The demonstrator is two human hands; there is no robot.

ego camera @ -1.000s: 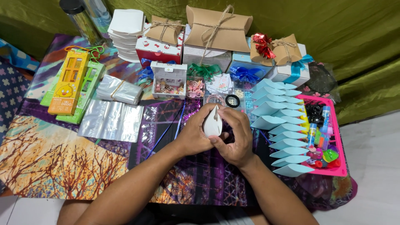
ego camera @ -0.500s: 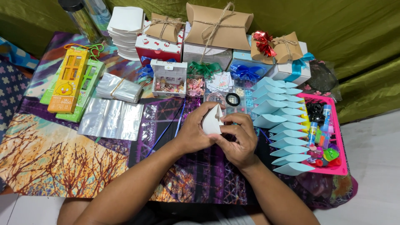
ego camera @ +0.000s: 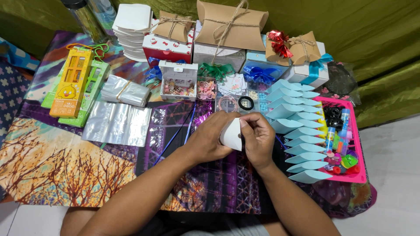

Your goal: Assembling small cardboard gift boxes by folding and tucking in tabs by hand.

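Observation:
A small white paper pillow box (ego camera: 231, 134) is gripped between both my hands over the middle of the patterned cloth. My left hand (ego camera: 210, 140) wraps its left side, thumb on top. My right hand (ego camera: 258, 137) pinches its right edge with the fingers curled over it. Just to the right runs a row of several light blue folded pillow boxes (ego camera: 297, 131). A blue ribbon strand (ego camera: 177, 133) lies on the cloth left of my hands.
A pink tray (ego camera: 359, 148) of small toys sits at the right. Clear plastic sleeves (ego camera: 117, 124), yellow and green packs (ego camera: 72, 85), a white stack of flat boxes (ego camera: 133, 26), brown kraft gift boxes (ego camera: 229, 22), bows and small bead containers (ego camera: 177, 83) crowd the back.
The white box has turned in my hands from standing tall to lying more tilted, and my right fingers have closed further over its right edge.

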